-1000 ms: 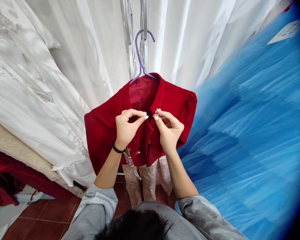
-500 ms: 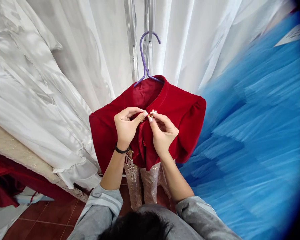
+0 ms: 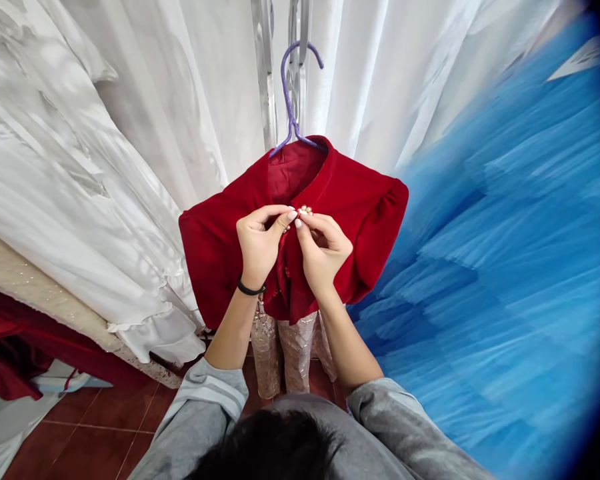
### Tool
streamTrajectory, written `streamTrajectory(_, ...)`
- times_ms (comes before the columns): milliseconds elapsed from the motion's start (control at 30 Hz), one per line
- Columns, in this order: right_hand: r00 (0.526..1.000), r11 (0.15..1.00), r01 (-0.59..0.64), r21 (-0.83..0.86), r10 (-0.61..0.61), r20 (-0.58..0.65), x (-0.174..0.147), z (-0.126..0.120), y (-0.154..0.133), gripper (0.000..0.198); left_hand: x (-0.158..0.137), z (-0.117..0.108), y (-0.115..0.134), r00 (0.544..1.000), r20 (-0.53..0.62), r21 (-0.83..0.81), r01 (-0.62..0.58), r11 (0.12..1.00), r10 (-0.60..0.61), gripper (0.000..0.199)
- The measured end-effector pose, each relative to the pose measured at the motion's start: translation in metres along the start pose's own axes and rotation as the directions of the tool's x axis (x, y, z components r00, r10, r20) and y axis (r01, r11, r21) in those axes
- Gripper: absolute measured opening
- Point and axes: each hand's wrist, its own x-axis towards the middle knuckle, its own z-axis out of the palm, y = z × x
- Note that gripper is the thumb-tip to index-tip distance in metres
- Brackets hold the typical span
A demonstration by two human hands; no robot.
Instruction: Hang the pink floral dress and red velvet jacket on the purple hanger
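Observation:
A red velvet jacket (image 3: 350, 193) hangs on a purple hanger (image 3: 288, 87). At its front neckline my left hand (image 3: 261, 243) pinches the left front edge beside a pearl button, mostly hidden by the fingers. My right hand (image 3: 326, 250) pinches the other front edge at a pearl flower button (image 3: 306, 210). The fingertips of both hands meet there, nearly touching. Whether the two sides are fastened is hidden by the fingers. Lower down, the jacket front hangs apart between my wrists.
White garments (image 3: 130, 220) hang at the left and white drapes (image 3: 365, 73) behind. A blue tulle dress (image 3: 505, 267) fills the right side. Pink sequined fabric (image 3: 295, 353) hangs below the jacket. Red cloth (image 3: 5, 340) lies lower left above the red tiled floor (image 3: 100, 433).
The jacket, hanger and both hands sit slightly higher in view. My fingertips have come closer together at the neckline, and the gold-coloured fastening between them is now covered.

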Motion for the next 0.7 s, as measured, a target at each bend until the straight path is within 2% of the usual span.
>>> streamTrajectory(167,0.999,1.0,0.011,-0.022,-0.01,0.039,-0.001,0.001,0.005,0.008,0.005,0.0,-0.004,1.0,0.005,-0.017,0.009,1.0,-0.008,0.022)
streamTrajectory(367,0.992,0.991,0.123,-0.046,-0.122,0.041,0.002,0.001,0.007,0.011,0.01,-0.001,0.002,0.999,0.024,-0.008,0.043,0.999,-0.043,0.027)
streamTrajectory(567,0.995,0.998,0.055,0.024,-0.057,0.08,0.0,-0.002,0.002,0.01,0.016,-0.001,0.005,0.995,0.031,-0.034,0.099,0.995,-0.098,0.031)
streamTrajectory(700,0.997,0.998,0.06,0.018,-0.061,0.039,0.0,0.0,0.001,0.012,0.013,0.0,0.009,0.995,0.06,-0.026,0.085,0.996,-0.083,0.031)
